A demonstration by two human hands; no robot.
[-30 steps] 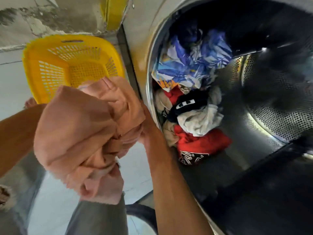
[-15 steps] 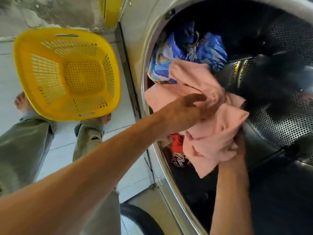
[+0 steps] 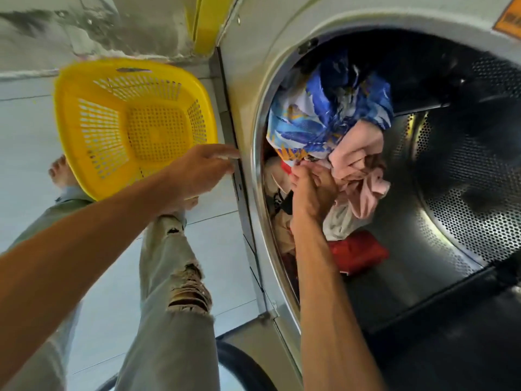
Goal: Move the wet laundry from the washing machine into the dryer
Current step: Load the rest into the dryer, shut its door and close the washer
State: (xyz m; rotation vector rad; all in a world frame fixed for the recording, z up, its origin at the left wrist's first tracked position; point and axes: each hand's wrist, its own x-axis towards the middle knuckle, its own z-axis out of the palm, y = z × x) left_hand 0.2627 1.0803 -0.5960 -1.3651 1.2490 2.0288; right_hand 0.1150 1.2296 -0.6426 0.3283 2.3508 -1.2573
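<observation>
Evidently near done: my right hand (image 3: pixel 307 190) pinches cloth in the laundry (image 3: pixel 335 153) heaped around it in the drum (image 3: pixel 451 193), my left hand (image 3: pixel 201 170) loose-fingered, nothing held, above the basket (image 3: pixel 135 125), which shows nothing inside.

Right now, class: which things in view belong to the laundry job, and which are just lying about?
Job: pink cloth, drum, blue patterned cloth, red cloth, yellow basket, right hand, left hand.
Lying about: orange sticker, floor tiles.
</observation>
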